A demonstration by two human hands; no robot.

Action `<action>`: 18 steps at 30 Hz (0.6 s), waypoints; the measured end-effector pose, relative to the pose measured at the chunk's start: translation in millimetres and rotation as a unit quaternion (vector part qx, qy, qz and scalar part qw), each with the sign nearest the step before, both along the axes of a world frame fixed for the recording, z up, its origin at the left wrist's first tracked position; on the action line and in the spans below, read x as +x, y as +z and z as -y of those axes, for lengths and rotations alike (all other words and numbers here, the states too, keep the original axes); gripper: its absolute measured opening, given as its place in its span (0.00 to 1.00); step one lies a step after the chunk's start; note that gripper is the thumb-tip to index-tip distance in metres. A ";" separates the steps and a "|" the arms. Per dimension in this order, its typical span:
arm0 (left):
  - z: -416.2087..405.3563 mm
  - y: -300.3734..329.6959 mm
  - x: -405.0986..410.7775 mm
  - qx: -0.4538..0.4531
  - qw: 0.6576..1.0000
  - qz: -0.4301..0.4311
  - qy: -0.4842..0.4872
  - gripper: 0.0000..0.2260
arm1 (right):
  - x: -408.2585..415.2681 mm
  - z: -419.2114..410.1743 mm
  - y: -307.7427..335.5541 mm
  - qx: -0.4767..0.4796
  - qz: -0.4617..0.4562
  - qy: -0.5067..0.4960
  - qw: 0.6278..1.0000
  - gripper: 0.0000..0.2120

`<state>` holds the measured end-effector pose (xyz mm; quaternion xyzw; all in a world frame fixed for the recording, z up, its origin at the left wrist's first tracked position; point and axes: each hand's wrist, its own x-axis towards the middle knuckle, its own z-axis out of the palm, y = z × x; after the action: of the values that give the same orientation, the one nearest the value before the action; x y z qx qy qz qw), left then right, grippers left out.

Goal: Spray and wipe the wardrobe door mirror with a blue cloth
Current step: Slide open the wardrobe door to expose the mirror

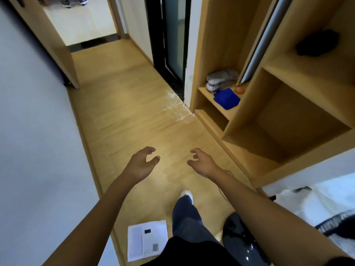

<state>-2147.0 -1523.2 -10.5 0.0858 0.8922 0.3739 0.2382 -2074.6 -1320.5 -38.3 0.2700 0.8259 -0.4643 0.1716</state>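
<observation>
Both-handed: left hand (141,164) and right hand (201,163) hung loose, empty, above floor (124,112); cloth (226,98) lay on shelf (224,110).

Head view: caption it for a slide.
Both empty hands, left and right, hover over the wooden floor; folded blue cloth lies on the wardrobe shelf.

Blue cloth (226,98) flat on wardrobe shelf (221,108)

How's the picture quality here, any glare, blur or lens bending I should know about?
Head view: wide-angle bending curves the light wooden wardrobe shelves and the white wall at the edges; a bright glare patch sits on the wooden floor near the wardrobe corner; the folded blue cloth reads clearly, while the dark bundle on the upper shelf is soft and shadowed; both hands look slightly blurred.
</observation>
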 end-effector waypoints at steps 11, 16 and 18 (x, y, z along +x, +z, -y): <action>-137.2 11.2 -178.8 0.021 0.999 0.003 -0.050 0.15 | -160.8 -142.5 34.2 0.012 -0.012 -0.068 0.998 0.24; -184.1 9.6 -226.2 0.040 0.997 0.009 -0.072 0.14 | -189.4 -183.3 38.3 0.011 -0.003 -0.125 0.992 0.23; -202.4 7.6 -247.3 0.044 0.995 0.018 -0.088 0.14 | -200.6 -195.3 37.1 0.014 0.005 -0.148 0.989 0.22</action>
<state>-2394.3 -1320.8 -2.9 0.1675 0.8596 0.3918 0.2820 -2275.2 -1125.1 -1.2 0.3943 0.7824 -0.4714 0.1009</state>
